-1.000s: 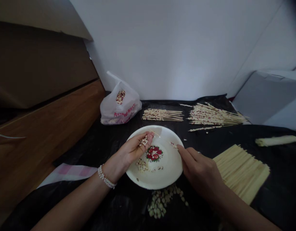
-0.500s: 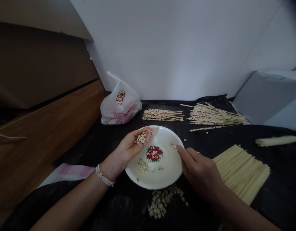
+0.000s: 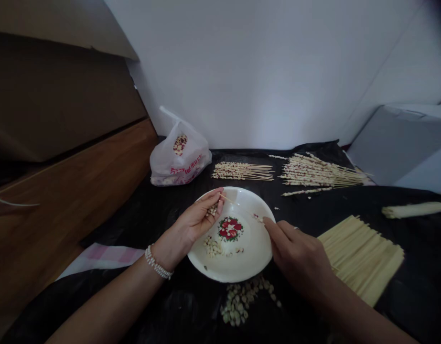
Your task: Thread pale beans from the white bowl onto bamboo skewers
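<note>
Over the left rim of a white bowl (image 3: 254, 267) with a red flower print, my left hand (image 3: 195, 217) is cupped round several pale corn kernels (image 3: 212, 209). Its thumb and fingers are drawn together at the tip of a thin wooden skewer (image 3: 229, 199). My right hand (image 3: 297, 246) grips that skewer at the bowl's right side, where a few kernels (image 3: 258, 218) sit on it close to the fingertips. More loose kernels (image 3: 212, 246) lie in the bottom of the bowl.
Behind the bowl stand a white plastic bag (image 3: 180, 162) of kernels and two piles of filled skewers (image 3: 242, 170), (image 3: 309, 172). Bare skewers (image 3: 363, 258) lie at right, near a pale stick-like bundle (image 3: 414, 209). Loose larger kernels (image 3: 236, 306) rest on black plastic sheeting (image 3: 191, 306).
My left hand's fingers have curled inward over the kernels, which now show less, and its fingertips have closed near the skewer tip. My right hand has hardly moved.
</note>
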A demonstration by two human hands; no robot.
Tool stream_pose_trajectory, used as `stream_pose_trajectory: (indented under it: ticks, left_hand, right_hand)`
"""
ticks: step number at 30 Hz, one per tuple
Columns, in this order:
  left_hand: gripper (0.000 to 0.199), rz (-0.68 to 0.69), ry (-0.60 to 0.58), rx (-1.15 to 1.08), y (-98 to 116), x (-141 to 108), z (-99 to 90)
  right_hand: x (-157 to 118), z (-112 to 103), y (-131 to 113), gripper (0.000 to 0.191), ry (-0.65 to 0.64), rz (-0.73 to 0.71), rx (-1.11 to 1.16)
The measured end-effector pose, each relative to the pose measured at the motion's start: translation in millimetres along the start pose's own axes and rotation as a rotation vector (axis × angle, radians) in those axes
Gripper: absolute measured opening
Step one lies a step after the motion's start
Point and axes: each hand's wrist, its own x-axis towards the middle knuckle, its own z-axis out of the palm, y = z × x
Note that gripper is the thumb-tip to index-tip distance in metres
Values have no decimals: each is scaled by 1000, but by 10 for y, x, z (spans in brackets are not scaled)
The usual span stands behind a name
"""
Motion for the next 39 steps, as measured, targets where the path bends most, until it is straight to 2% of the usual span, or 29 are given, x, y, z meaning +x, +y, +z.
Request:
stream_pose_trajectory:
  ticks: [4, 8, 16, 21, 34, 39]
  left_hand:
    - [27, 19, -8, 5, -10, 1, -13]
    - [27, 17, 32, 8, -5, -60, 67]
    - [21, -41, 50, -69, 13, -110, 145]
    - [29, -24, 101, -82, 20, -123, 158]
    - [26, 5, 76, -96, -3, -78, 90]
    - [28, -37, 61, -99, -10, -54, 73]
  right_hand:
    - [2, -27, 1, 32, -16, -2, -29]
    - [16, -31, 3, 33, -28, 3, -43]
    - [35, -34, 1, 31, -23, 6, -42]
    - [37, -49, -2, 31, -26, 4, -39]
    - [23, -47, -12, 30, -26, 4, -38]
    - [16, -38, -9, 31, -38, -4, -28]
